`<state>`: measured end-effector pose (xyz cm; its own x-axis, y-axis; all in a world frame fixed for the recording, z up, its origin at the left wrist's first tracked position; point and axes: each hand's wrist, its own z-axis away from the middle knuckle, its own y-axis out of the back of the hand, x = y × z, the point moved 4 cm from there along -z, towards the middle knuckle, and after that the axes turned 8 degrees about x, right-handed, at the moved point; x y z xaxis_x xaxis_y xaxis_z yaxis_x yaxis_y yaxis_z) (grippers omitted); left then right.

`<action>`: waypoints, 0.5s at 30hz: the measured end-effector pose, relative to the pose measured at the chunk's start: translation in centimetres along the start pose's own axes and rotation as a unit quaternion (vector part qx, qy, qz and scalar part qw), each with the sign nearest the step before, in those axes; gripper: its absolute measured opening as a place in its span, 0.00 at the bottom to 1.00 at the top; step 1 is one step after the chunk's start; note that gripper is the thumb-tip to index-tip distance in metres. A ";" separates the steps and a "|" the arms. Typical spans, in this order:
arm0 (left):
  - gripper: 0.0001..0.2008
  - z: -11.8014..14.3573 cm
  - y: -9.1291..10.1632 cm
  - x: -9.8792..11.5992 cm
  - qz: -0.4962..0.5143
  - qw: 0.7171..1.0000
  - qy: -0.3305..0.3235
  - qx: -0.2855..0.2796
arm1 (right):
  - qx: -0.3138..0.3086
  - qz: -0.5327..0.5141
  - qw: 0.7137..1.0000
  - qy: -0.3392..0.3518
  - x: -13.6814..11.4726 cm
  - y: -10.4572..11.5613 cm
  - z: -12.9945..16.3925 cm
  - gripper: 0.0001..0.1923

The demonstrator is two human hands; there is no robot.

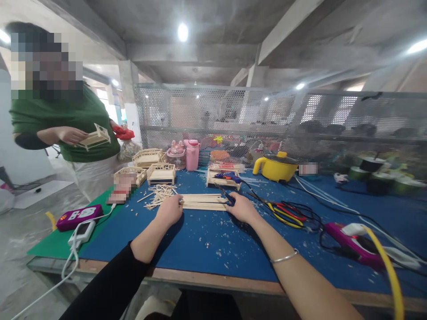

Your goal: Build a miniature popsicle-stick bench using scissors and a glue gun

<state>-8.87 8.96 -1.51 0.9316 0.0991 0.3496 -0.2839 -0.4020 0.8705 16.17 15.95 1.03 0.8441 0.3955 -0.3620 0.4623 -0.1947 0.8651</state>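
Observation:
A flat row of long wooden sticks (203, 202) lies on the blue table mat (207, 240). My left hand (169, 210) rests on the row's left end, fingers curled onto the sticks. My right hand (240, 207) presses against the right end, next to a dark-handled tool (227, 195); whether the hand grips that tool is unclear. A loose pile of short sticks (160, 194) sits just beyond my left hand.
Small stick-built frames (161, 173) stand at the back left, a glue gun (228, 177) and yellow pot (276, 167) further back. Cables and pliers (287, 215) lie at right, a purple power strip (350, 242) beyond. A person in green (66, 124) holds a frame.

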 end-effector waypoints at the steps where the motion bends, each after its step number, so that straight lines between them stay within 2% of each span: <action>1: 0.20 0.0 0.0 0.0 -0.002 1.000 0.003 0.001 | 0.001 0.005 1.000 -0.007 0.2 0.0 -0.1 0.15; 9: 0.17 0.0 0.2 0.1 0.000 1.000 -0.006 0.005 | -0.008 0.024 1.000 0.001 0.7 -1.1 -0.3 0.14; 15: 0.15 0.1 0.4 0.1 0.003 1.000 -0.010 0.008 | -0.012 0.025 1.000 0.005 0.8 -1.1 -0.4 0.15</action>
<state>-8.84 8.74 -1.17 0.9344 0.0795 0.3473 -0.2854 -0.4165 0.8632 16.26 16.80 -0.06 0.8632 0.3943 -0.3152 0.4129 -0.1922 0.8902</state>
